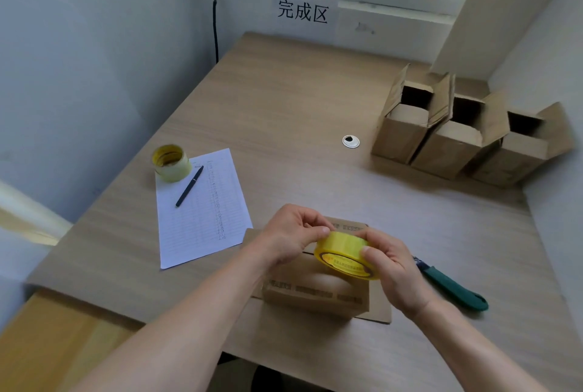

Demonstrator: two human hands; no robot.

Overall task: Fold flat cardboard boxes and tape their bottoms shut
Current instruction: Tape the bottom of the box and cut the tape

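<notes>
Box folded, lying on desk under both hands. Right hand grips yellow tape roll above box. Left hand pinches at roll's edge. Three boxes stand far right.
</notes>
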